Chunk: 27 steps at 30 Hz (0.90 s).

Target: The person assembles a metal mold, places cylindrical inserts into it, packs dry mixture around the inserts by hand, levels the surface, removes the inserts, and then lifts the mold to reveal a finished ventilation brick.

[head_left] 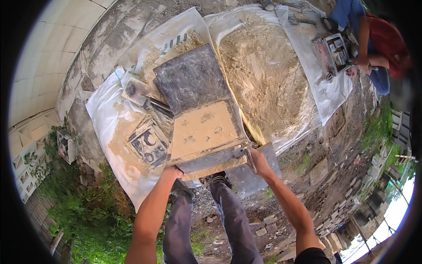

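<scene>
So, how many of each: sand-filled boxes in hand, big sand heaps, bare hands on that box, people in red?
Dark rectangular sand-filled box: 1
Big loose tan sand heap: 1
On the box, bare left hand and bare right hand: 2
Person in a red top: 1
Total: 5

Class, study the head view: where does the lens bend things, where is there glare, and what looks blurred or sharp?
Head view, left: the pale wall bows along the fisheye rim; head view, lower right: a patch, probably sky, is washed out white; head view, upper right: the co-worker's red shirt looks soft; head view, middle: the metal box looks fairly sharp.
</scene>
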Each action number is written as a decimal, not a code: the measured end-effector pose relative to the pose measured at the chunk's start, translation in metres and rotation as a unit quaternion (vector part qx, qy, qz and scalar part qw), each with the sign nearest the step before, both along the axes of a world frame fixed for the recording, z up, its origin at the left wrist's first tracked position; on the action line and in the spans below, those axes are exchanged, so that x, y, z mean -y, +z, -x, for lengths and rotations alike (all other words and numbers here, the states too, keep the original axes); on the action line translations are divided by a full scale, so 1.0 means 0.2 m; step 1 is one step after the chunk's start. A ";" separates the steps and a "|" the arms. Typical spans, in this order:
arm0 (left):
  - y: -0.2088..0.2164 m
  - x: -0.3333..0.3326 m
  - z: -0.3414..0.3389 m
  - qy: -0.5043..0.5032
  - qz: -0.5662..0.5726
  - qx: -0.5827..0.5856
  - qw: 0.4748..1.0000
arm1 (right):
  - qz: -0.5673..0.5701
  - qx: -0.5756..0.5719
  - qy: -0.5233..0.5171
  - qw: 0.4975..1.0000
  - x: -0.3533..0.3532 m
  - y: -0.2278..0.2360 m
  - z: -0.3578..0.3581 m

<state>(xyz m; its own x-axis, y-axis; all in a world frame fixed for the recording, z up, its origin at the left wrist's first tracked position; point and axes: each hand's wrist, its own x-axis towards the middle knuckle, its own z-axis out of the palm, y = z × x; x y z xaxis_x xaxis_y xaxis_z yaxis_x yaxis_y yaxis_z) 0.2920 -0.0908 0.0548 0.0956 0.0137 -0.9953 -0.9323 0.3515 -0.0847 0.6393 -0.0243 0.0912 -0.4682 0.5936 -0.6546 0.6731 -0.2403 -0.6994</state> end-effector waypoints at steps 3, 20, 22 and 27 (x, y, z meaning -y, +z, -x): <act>0.01 -0.03 -0.01 -0.005 0.008 -0.006 1.000 | -0.208 -0.013 -0.238 0.949 0.00 -0.10 0.17; 0.06 -0.09 0.09 -0.299 0.002 -0.043 0.953 | -0.254 -0.105 -0.213 0.938 -0.19 0.13 0.33; 0.04 -0.06 0.13 -0.379 -0.031 -0.049 0.923 | -0.296 -0.110 -0.191 0.930 -0.23 0.16 0.34; 0.15 -0.12 0.12 -0.314 -0.066 -0.063 0.945 | -0.200 -0.092 -0.204 0.954 -0.24 0.12 0.31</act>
<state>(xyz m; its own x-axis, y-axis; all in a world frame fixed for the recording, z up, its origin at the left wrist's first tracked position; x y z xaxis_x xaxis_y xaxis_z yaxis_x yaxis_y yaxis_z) 0.2676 -0.0675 0.0848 0.0061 0.1185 -0.9929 -0.5365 0.8384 0.0967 0.5764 0.0247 0.1156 -0.2307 0.9359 -0.2662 0.4372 -0.1447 -0.8877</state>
